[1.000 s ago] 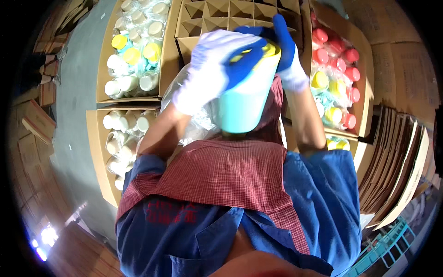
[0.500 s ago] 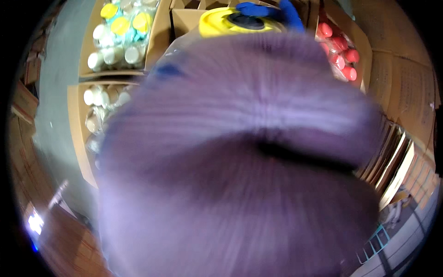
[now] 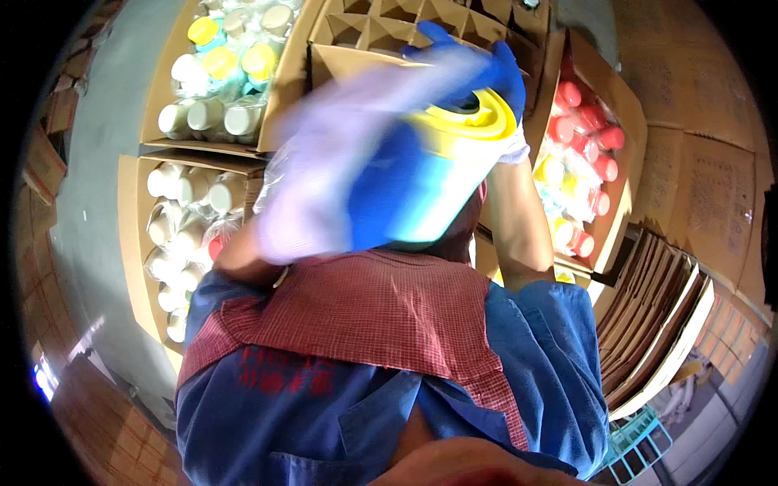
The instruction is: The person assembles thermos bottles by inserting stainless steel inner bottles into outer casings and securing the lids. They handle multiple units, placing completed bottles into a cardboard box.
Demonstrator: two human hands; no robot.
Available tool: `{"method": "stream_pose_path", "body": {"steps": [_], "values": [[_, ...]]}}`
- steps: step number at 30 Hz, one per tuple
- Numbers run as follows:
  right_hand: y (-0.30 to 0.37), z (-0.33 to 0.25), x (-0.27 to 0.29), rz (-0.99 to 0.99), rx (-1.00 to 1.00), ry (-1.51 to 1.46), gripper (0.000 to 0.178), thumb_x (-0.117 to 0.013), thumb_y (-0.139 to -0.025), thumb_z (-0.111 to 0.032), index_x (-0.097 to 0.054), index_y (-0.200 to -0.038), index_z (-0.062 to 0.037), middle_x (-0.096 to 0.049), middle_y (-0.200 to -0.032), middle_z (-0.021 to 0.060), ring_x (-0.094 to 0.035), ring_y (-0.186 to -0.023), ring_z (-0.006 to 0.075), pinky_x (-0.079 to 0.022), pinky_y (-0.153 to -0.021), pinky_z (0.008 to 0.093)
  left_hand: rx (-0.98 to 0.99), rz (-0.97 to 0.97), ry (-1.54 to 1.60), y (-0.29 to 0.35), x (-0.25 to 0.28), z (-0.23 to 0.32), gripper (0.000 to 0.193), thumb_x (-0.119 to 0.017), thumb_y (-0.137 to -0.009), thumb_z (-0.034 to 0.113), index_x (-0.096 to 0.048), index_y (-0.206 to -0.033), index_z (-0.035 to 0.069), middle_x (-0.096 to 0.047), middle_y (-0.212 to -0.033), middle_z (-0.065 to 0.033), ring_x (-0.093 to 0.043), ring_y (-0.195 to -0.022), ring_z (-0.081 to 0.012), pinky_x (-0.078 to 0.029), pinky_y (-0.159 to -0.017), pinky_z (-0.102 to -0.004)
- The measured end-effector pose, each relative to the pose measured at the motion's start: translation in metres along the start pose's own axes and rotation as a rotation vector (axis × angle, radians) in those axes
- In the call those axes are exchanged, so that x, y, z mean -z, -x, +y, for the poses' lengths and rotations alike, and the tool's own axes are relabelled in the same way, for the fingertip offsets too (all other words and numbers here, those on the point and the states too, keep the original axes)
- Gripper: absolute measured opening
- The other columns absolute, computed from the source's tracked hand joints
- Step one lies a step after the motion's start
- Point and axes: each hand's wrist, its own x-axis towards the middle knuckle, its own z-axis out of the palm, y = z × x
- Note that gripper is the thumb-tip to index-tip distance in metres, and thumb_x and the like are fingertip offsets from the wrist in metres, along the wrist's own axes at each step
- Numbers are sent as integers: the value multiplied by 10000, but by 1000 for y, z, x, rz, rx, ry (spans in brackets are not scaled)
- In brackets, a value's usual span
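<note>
My right hand (image 3: 506,85), in a glove with blue fingers, curls round the far side of a yellow-topped container (image 3: 493,117). The container's top is ringed with a dark centre, and its pale blue body tilts down toward me. My left hand (image 3: 324,162), in a pale lilac and blue glove, lies across the container's left side. Motion smears its fingers, so I cannot tell whether they grip. Just beyond both hands stands a carton with cardboard dividers (image 3: 381,36). The gloves and blur hide part of the container.
Left of me, two open cartons (image 3: 128,235) hold wrapped bottles with white and yellow caps (image 3: 220,63). To the right, another carton (image 3: 628,154) holds bottles with red and yellow caps (image 3: 606,168). Flattened cardboard (image 3: 648,324) stands stacked nearer, beside a turquoise rack (image 3: 636,445).
A blurred lilac shape that filled most of the view is gone, uncovering my arms and the container's body. The yellow top has moved right and nearer to me.
</note>
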Motion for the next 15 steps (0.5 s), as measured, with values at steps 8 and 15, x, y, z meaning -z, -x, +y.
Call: {"method": "stream_pose_path", "body": {"steps": [8,15], "values": [[45,-15,-42,153,365,1354,545,-313,-1035,-375,-586,-1194,69,-599,-1231,179,-598,-1100,260,-443,-988,375,-62,-249,225,6,31,-85,234,-687,-817,110,-702,-1048,72,-599,-1284,-91,-457,-1300,-325,-363,-1068,-445],[32,-1,-36,93,116,409,463,-337,-1037,-288,-516,-1282,61,-608,-1217,149,-576,-1138,224,-420,-1028,343,-318,-414,-5,2,2,-43,372,-668,-766,93,-660,-1138,88,-595,-1266,-51,-526,-1172,-291,-385,-1003,-432]]}}
